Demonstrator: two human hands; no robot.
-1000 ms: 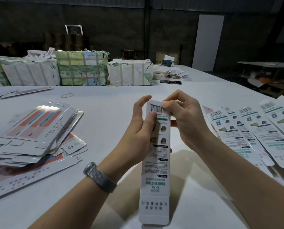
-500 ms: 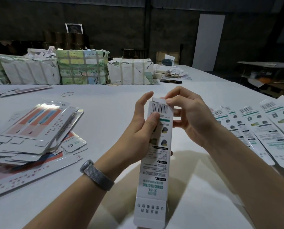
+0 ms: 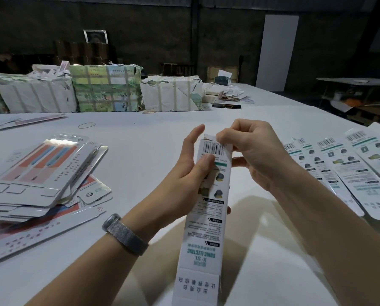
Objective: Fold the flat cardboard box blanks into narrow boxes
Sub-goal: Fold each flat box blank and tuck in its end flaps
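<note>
Left hand (image 3: 184, 171) wrapped round the upper half of a narrow white box (image 3: 203, 228), thumb laid flat on the printed face just under the barcode, other fingers behind it. Right hand (image 3: 254, 151) curled at the top end of the same box, fingertips (image 3: 221, 138) pinching the small end flap beside the barcode. Box held upright and tilted slightly away, above the white worktop (image 3: 140, 138), lower end near the bottom edge of the view with its flap still unfolded. Grey mesh watch band (image 3: 125, 236) on the left wrist. Heap of flat blanks (image 3: 38, 171) with orange and blue print to the left, lying on the worktop. Row of overlapping white and green blanks (image 3: 348, 171) to the right, barcodes pointing away. Taped paper bundles (image 3: 106, 88) lined along the far side of the worktop; rubber band (image 3: 86, 125) lying just before them. Black phone (image 3: 226, 105) further right, near a small pile of scraps.
</note>
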